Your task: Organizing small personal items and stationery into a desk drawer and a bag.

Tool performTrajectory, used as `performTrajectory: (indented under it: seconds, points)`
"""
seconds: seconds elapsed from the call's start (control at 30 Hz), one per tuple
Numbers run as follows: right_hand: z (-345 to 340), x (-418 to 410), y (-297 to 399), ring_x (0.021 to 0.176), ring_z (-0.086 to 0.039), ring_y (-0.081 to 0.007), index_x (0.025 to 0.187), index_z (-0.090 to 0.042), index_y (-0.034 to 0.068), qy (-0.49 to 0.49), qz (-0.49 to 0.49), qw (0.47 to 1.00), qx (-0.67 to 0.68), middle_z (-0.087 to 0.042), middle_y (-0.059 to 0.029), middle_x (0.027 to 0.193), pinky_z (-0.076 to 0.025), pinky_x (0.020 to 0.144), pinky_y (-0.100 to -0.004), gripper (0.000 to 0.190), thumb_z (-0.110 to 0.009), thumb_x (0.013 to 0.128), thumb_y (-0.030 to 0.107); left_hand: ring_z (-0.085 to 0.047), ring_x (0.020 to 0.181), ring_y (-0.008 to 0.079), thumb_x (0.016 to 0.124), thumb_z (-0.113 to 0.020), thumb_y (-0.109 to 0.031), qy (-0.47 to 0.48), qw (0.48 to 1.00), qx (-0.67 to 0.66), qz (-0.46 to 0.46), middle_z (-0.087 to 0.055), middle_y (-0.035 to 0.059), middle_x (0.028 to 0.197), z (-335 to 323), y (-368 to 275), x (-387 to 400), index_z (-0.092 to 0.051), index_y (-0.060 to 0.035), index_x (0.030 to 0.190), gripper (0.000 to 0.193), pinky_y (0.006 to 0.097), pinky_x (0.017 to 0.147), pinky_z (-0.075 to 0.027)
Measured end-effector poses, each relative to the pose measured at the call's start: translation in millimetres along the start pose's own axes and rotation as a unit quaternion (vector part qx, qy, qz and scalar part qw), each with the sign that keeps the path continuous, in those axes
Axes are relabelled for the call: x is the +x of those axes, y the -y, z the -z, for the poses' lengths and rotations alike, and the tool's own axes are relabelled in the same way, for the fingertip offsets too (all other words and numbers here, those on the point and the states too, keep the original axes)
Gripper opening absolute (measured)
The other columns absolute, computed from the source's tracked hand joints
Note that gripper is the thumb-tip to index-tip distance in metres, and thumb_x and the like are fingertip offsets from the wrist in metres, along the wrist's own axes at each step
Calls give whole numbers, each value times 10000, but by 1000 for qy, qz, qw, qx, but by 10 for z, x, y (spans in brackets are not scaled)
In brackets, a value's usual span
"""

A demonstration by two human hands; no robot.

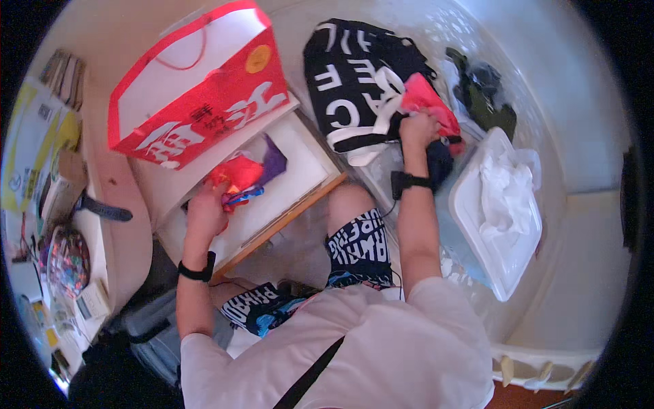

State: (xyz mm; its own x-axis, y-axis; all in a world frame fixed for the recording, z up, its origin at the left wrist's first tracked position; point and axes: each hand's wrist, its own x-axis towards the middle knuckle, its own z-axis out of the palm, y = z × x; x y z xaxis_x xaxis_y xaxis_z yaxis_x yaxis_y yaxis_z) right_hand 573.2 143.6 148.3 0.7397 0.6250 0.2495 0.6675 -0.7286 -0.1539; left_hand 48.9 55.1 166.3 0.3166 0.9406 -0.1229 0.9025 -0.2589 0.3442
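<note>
Over an open drawer (301,143), my left hand (208,207) is closed on a bundle of red cloth (240,173) with blue and purple parts. A dark purple cloth piece (274,159) lies beside it in the drawer. My right hand (420,132) is at a pile to the right, on pink-red cloth (428,99) and a black strap or cloth edge; its fingers are partly hidden. Under and beside that hand are white and black cloth bands (365,139) and a black bag or garment (332,66) with large white letters. Dark blue cloth (440,161) hangs below my right wrist.
A large red and white paper bag (204,102) stands behind the drawer. To the right lie a white plastic tray or lid (462,197) with crumpled white plastic (503,197) and dark green items (488,102). A cluttered shelf (97,245) runs along the left.
</note>
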Motion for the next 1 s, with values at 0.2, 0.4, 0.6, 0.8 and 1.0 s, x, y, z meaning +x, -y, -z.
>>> performTrajectory:
  seconds: [0.2,0.4,0.6,0.8,1.0]
  points:
    - [511,-220,-43,996,-602,-409,1021,-697,5,-308,271,854,320,-623,-221,1066,-476,908,-502,191,-637,860,88,-382,1374,480,701,-807,-366,-27,992,124,-17,-420,284,1438,-649,333,29,-374,-170,1537,962,605,1126,-335]
    - [1216,-1165,511,922,-656,-356,1055,-720,5,-260,378,773,440,-681,-205,1031,-528,841,-436,267,-635,803,-26,-194,1483,511,575,-871,-490,76,995,34,50,-240,315,1579,-332,145,-232,-295,-169,1575,1198,675,1153,-232]
    - [773,-2754,1124,1124,-617,-353,1209,-661,72,257,474,693,478,-645,-183,1206,-479,994,-434,376,-724,845,140,-212,1471,512,520,-903,-529,-28,999,-23,20,-212,274,1607,-119,1,-310,-240,-170,1591,1309,665,1162,-240]
    - [374,-2572,1250,1193,-546,-421,1249,-650,66,333,584,619,406,-607,-199,1246,-432,1055,-490,416,-719,870,222,-205,1487,475,599,-870,-540,-109,979,-166,-47,-211,252,1617,-158,137,-303,-268,-182,1588,1212,708,1136,-236]
    - [-275,-2560,1094,1245,-502,-434,1239,-665,58,220,669,681,203,-594,-228,1261,-371,1099,-559,452,-703,857,296,-112,1520,466,694,-763,-657,18,995,98,-23,-181,117,1669,-620,-4,-16,-266,-310,1591,1083,741,1138,-168]
